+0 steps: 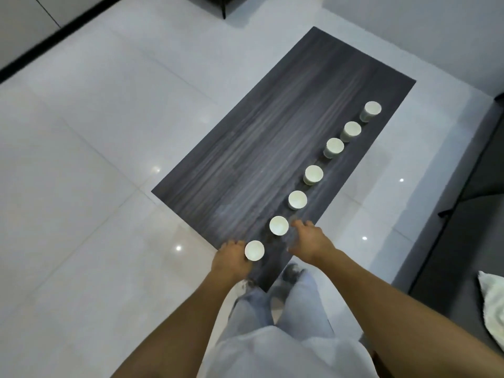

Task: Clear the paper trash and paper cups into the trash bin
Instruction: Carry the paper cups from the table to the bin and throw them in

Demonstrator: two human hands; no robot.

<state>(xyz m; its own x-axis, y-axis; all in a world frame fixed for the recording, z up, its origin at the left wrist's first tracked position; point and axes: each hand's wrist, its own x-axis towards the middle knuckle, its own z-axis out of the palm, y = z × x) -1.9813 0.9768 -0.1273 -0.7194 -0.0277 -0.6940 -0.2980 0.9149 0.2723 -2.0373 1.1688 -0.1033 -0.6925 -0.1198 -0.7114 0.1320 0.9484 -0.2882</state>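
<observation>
L hand [231, 259] is wrapped round the nearest paper cup [254, 250], fingers on its far-left wall; the cup appears gripped, standing upright at the table's near corner. R hand [309, 242] is spread wide, holding nothing, fingers aimed at the second cup [279, 225], which sits just left of its fingertips, not touching. Five more cups run in a row along the right edge of the dark wood-grain table [259, 132] toward the far corner, e.g. the third cup [297, 200], all upright, mouths up. Judgement: R hand is nearer to the second cup; the reach goes left and slightly fwd. No trash bin or paper scraps in view.
</observation>
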